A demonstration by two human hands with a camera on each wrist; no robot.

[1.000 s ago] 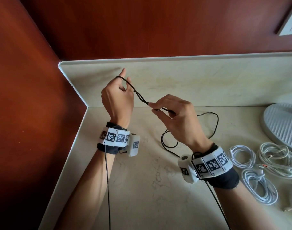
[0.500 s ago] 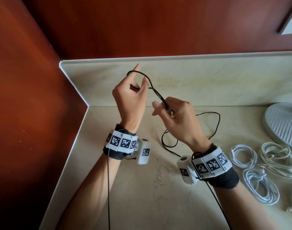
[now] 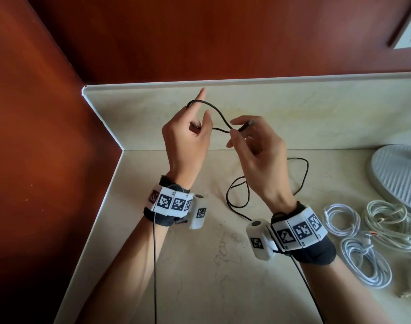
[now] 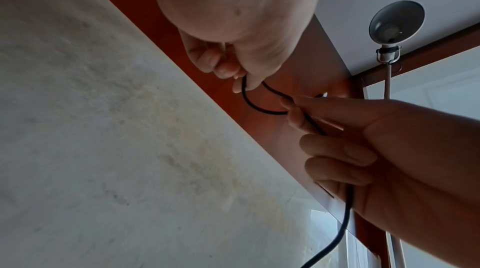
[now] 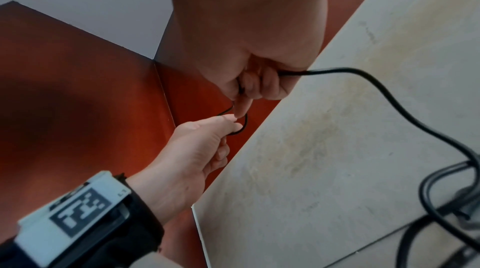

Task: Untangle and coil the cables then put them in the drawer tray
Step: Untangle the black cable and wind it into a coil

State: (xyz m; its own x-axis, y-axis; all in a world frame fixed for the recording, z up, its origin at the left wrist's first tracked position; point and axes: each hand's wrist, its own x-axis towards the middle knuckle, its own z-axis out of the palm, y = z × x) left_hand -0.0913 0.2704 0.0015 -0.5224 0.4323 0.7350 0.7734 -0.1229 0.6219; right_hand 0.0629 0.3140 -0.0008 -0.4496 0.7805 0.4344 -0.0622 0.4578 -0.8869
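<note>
The black cable (image 3: pixel 219 116) is up in the air above the back corner of the counter (image 3: pixel 200 265), strung between both hands. A loop of it rides over the raised index finger of the left hand (image 3: pixel 184 146), dips down, and crosses to the right hand (image 3: pixel 258 157). The left hand has that one finger pointing up while thumb and the other fingers curl in around the strand; the left wrist view shows the cable pinched at the thumb. The right hand pinches the cable between thumb and forefinger, the remaining fingers loosely curled beneath, and a short dark end pokes out past the fingertips toward the backsplash (image 3: pixel 316 113). From the right hand the cable drops away behind the wrist and lies in loose loops on the counter.

Off to the right, well apart from the hands, white cables (image 3: pixel 363 237) lie on the counter in several bundles, some of them wound into rings. Behind them, at the frame's right edge, rests a ribbed grey disc (image 3: pixel 396 174). Red-brown wood panels (image 3: pixel 48 136) close in the corner on the left and at the back.
</note>
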